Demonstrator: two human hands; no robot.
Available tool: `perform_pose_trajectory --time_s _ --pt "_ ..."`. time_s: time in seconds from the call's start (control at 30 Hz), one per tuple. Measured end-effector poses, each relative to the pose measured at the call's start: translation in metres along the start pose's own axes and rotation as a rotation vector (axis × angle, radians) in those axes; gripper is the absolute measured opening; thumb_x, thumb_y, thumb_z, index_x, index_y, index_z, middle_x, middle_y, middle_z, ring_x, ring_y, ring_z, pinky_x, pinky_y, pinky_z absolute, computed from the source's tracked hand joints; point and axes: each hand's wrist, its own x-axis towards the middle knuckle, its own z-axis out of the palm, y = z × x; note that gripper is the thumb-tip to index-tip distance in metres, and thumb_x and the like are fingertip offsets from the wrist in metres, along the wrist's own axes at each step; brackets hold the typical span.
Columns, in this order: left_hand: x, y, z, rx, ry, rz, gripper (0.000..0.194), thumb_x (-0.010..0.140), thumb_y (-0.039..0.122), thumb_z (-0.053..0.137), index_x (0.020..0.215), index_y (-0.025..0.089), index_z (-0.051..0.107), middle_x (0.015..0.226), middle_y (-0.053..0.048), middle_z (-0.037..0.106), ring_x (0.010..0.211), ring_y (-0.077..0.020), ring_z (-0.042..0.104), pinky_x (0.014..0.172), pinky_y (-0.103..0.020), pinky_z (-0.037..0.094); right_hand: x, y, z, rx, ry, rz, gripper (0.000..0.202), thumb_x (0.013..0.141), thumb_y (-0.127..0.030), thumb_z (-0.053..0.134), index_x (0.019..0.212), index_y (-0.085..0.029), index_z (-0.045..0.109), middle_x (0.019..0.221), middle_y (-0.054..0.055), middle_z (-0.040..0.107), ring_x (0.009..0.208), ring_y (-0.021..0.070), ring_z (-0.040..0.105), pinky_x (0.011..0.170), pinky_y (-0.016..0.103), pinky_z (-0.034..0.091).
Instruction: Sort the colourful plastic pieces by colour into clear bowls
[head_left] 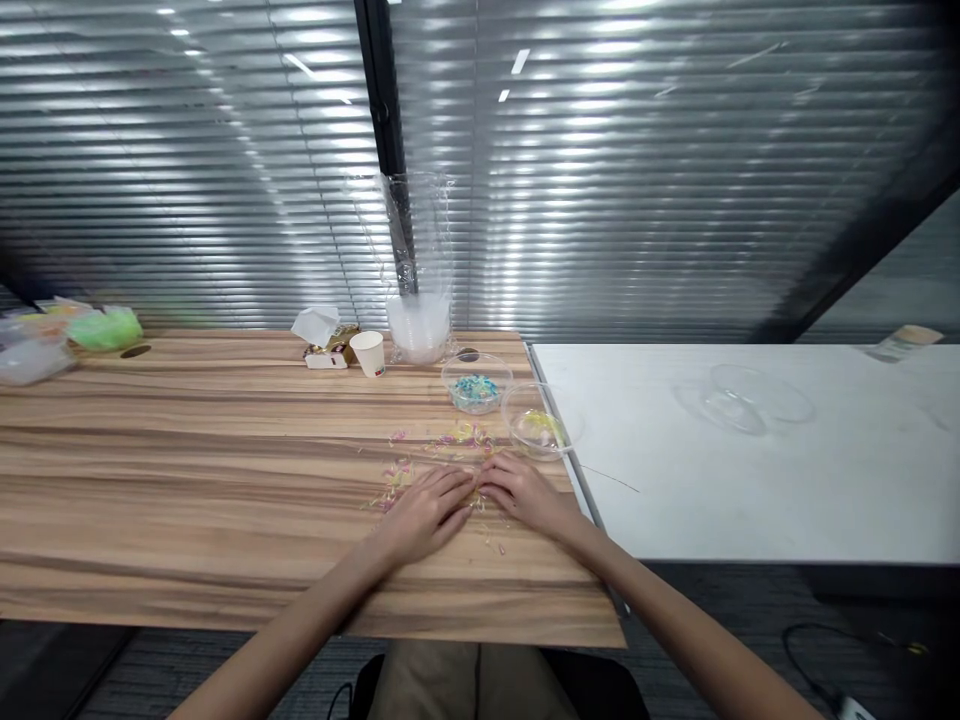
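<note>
Small pink and yellow pieces (397,474) lie scattered on the wood-grain table (187,500). My left hand (429,508) rests low over them, fingers bent together and pointing right. Its fingertips meet those of my right hand (519,488), whose fingers are also drawn together. Whatever lies between the fingertips is too small to name. Just beyond the hands stand two clear round bowls: one holds blue pieces (475,389), the other, nearer my right hand, holds some yellow pieces (541,426).
At the back stand a paper cup (369,354), a tissue box (331,350) and stacked containers in a clear bag (420,325). Plastic bags (105,328) lie far left. On the white table (675,500) are clear lids (761,392) and a container (904,343).
</note>
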Motion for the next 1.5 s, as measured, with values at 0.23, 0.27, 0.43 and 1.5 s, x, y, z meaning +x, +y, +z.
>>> perform_pose_trajectory --time_s 0.23,0.27,0.43,1.5 --pt "0.0002 -0.0003 -0.0002 -0.031 0.016 -0.016 0.036 0.094 0.02 0.048 0.129 0.021 0.052 0.128 -0.009 0.058 0.12 -0.0234 0.052 0.102 -0.041 0.045 -0.0006 0.0012 0.0012 0.021 0.002 0.005 0.012 0.093 -0.015 0.053 0.095 -0.017 0.065 0.093 0.006 0.061 0.089 0.0172 0.057 0.08 0.031 0.049" --pt "0.0002 -0.0006 0.0 -0.033 0.018 -0.014 0.036 0.094 0.02 0.048 0.129 0.021 0.053 0.128 -0.009 0.058 0.12 -0.0234 0.052 0.102 -0.042 0.045 -0.0002 0.0006 0.0007 0.023 0.004 0.007 0.012 0.093 -0.015 0.054 0.094 -0.017 0.065 0.093 0.006 0.061 0.088 0.0173 0.057 0.079 0.031 0.049" --pt "0.0007 -0.0018 -0.0002 -0.041 0.019 -0.009 0.033 0.094 0.019 0.048 0.126 0.02 0.054 0.127 -0.009 0.059 0.119 -0.0235 0.052 0.102 -0.042 0.044 0.0015 -0.001 -0.0005 0.022 0.024 -0.011 0.011 0.092 -0.014 0.055 0.093 -0.016 0.066 0.091 0.006 0.062 0.086 0.0173 0.058 0.077 0.03 0.049" --pt "0.0007 -0.0033 0.0013 -0.053 0.007 -0.034 0.034 0.093 0.018 0.048 0.127 0.02 0.054 0.129 -0.009 0.057 0.121 -0.0235 0.051 0.102 -0.042 0.045 -0.0005 0.0006 0.0026 -0.057 0.032 -0.039 0.014 0.094 -0.015 0.05 0.095 -0.016 0.064 0.09 0.007 0.061 0.084 0.018 0.058 0.074 0.03 0.048"
